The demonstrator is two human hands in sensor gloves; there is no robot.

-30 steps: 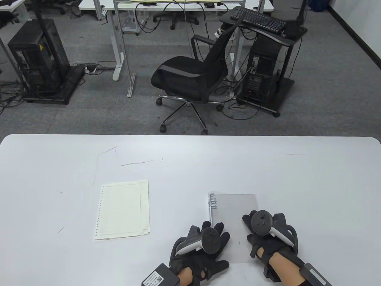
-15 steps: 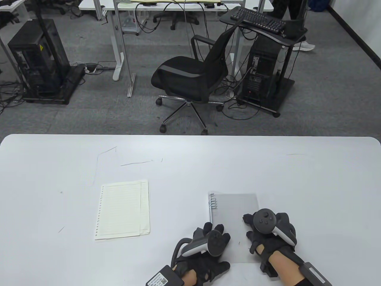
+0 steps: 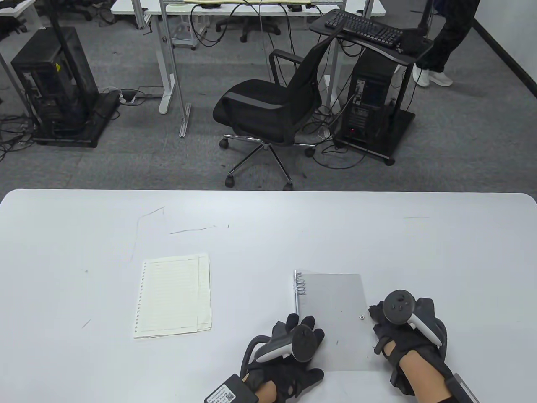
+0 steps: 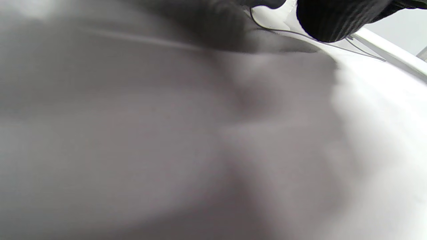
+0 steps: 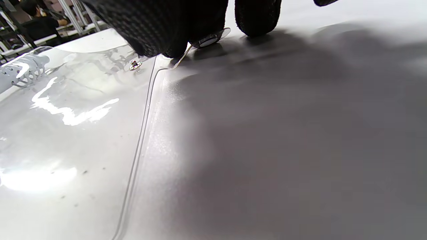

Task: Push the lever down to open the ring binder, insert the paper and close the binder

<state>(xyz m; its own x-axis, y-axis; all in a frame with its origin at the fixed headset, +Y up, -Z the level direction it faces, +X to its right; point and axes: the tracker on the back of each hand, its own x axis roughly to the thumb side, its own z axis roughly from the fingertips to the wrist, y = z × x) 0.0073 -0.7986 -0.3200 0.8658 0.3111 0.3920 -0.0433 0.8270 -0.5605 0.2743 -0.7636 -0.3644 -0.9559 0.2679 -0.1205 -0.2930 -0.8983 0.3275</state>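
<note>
Two gloved hands lay at the near edge of the white tabletop (image 3: 268, 235), on either side of the ring binder (image 3: 331, 319). The binder lay flat with its translucent grey cover down and its metal rings (image 3: 300, 284) at the far left corner. The left hand (image 3: 289, 344) rested at the binder's near left corner, fingers loosely bent over the cover edge and, as far as the table view showed, gripping nothing; it had hardly shifted over the preceding second. The left wrist view was blurred and added little. The right hand (image 3: 402, 331) had moved rightward off the cover, where it lay a second earlier, to the binder's right edge. Its fingertips (image 5: 257, 16) were at a small clear tab (image 5: 210, 40) projecting from that edge, though whether they pinched it could not be told. With the hand gone, a small metal stud (image 3: 361, 317) on the cover was exposed. The lined loose-leaf paper (image 3: 174, 296) remained in a stack well to the left, apart from the binder. Beyond the tabletop, a person's legs (image 3: 440, 46) had come into view beside the keyboard stand (image 3: 369, 29).
</note>
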